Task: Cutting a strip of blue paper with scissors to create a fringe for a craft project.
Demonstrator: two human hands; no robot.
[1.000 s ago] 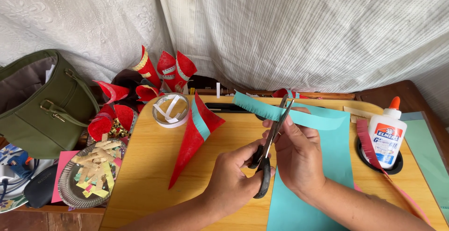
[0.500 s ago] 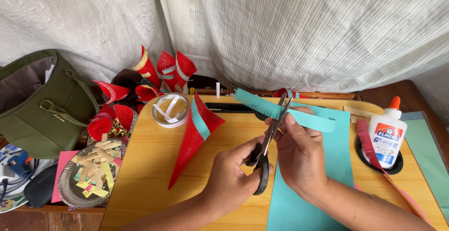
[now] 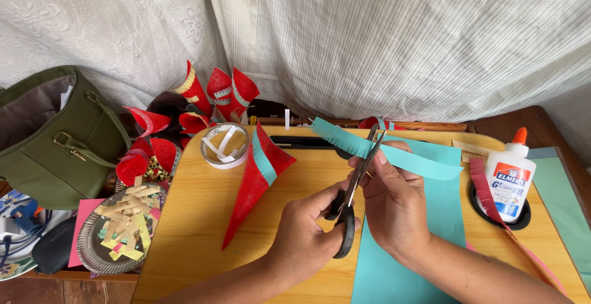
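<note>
You have a yellow wooden lap table (image 3: 197,230) filling the lower middle of the frame. On it lie a red paper cone (image 3: 252,181) left of centre, a teal paper sheet (image 3: 400,267) at lower right, and a white glue bottle (image 3: 510,178) in the right-hand cup recess.

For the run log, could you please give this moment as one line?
left hand: grips scissors | right hand: holds teal paper strip, fringed at one end | blades at strip | red paper cone on yellow tray

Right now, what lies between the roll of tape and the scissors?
In the head view, a red paper cone with a teal stripe lies between the tape roll and the scissors.
</note>
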